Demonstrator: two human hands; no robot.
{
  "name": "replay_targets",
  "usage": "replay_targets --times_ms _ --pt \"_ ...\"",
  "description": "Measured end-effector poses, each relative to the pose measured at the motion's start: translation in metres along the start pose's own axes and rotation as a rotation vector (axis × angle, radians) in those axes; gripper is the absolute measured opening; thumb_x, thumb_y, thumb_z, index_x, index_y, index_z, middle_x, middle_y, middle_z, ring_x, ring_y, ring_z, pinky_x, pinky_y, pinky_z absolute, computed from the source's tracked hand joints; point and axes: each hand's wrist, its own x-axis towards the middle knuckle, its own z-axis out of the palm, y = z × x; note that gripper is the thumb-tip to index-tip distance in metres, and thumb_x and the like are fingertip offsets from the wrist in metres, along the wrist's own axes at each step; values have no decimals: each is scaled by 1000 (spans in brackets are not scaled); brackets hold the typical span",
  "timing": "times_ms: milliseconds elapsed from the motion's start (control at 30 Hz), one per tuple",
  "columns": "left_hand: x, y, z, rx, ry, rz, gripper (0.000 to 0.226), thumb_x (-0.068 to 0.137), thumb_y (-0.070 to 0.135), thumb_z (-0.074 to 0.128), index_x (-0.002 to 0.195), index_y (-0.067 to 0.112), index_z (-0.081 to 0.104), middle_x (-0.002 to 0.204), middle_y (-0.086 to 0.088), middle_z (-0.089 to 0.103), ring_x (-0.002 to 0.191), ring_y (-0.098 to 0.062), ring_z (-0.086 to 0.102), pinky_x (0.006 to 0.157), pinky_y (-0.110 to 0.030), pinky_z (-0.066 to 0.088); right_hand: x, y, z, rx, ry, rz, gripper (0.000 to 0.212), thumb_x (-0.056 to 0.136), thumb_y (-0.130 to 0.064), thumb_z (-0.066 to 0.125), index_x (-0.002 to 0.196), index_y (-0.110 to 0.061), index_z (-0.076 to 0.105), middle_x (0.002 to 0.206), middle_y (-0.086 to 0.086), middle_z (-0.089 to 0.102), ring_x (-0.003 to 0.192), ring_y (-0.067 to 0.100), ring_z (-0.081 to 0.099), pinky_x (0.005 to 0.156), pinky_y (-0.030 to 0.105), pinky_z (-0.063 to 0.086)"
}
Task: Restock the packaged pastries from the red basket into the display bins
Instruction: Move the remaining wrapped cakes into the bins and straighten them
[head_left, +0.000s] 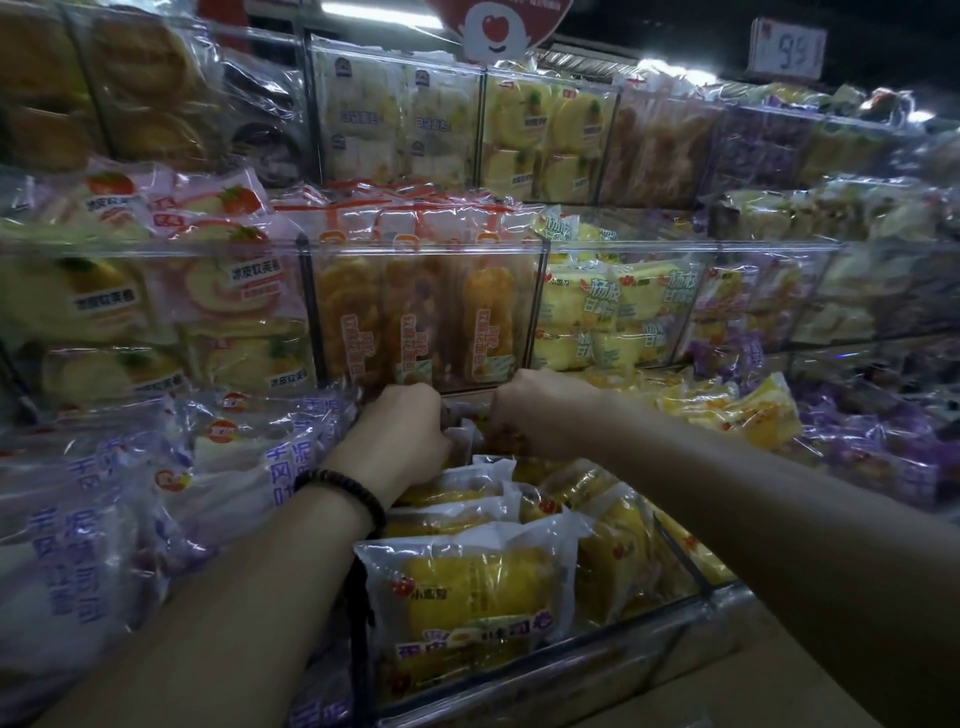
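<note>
Both hands are reaching into the back of the lower clear display bin (597, 660), the left hand (402, 428) and right hand (524, 410) curled down around something there, but honestly I can't tell what they're gripping. Yellow packaged pastries (462, 597) are lying piled in that bin just below the wrists, and a dark beaded bracelet (345, 491) is sitting on the left wrist.

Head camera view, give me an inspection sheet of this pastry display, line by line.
Surface: clear plastic display bins in tiers, all stocked.
Job's things: yellow pastries in clear wrappers fill the lower front bin; red basket not seen.
Clutter: nothing seen.
Hands: left hand, black beaded bracelet on its wrist, and right hand reach to the bin's back; fingers hidden.
Cables: nothing seen.
Surroundings: white price card, red heart sign, dim light.
</note>
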Motion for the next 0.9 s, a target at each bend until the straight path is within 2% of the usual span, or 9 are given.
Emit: replay_targets --times_ms 100,200,300,367,467,633,733,833,900 --pt "-1 1 -4 -32 -4 4 31 94 43 76 114 19 79 113 -1 73 95 -20 68 79 -33 61 -1 3 -3 17 -29 -32 37 94 -7 66 126 -24 72 105 -2 70 95 20 67 82 36 61" --pt "-10 3 -19 -124 -22 52 31 87 46 84 110 27 75 111 7 69 96 -12 64 78 -28 57 -7 20 -14 194 -16 26 46 92 -13 73 135 -28 66 89 -13 64 79 10 63 67 27 54" --pt "-21 10 -42 -202 -6 221 27 82 39 90 99 34 69 96 12 69 88 -6 66 71 -23 55 -23 36 -28 373 94 81 34 87 -11 76 115 -31 75 91 -18 70 84 1 68 71 23 52" --pt "-27 17 -52 -191 -87 293 20 85 33 89 95 35 71 88 11 71 82 -4 68 64 -20 52 -34 35 -31 418 31 36 31 86 -11 73 106 -33 78 91 -17 76 84 -3 71 72 25 57" --pt "-32 20 -54 -98 -276 311 14 87 39 85 97 35 76 90 13 75 86 -3 70 72 -25 59 -45 25 -24 428 -101 -25 32 84 -19 80 111 -35 75 98 -15 76 89 -1 71 80 33 63" --pt "-37 12 -55 -41 -406 257 39 81 46 88 116 36 72 101 19 75 96 -1 70 88 -31 61 -42 16 -5 345 18 -48 40 83 -29 83 121 -35 73 102 -16 70 90 3 67 79 32 63" --pt "-36 9 -51 19 -376 251 39 75 50 91 107 33 76 99 25 70 95 -1 66 90 -36 61 -39 13 1 343 42 -64 34 89 -27 78 122 -37 73 104 -15 71 89 7 68 77 35 63" --pt "-38 11 -48 74 -311 252 28 81 48 88 100 31 78 83 20 61 82 -2 60 73 -29 55 -39 11 -1 350 66 -48 27 92 -34 77 119 -36 73 96 -13 70 81 8 66 72 36 62" --pt "-39 13 -48 138 -288 209 27 82 47 87 99 28 78 93 13 66 86 -8 63 74 -32 57 -42 14 -4 377 108 -25 18 90 -37 80 108 -39 74 86 -14 67 74 6 64 65 30 58"
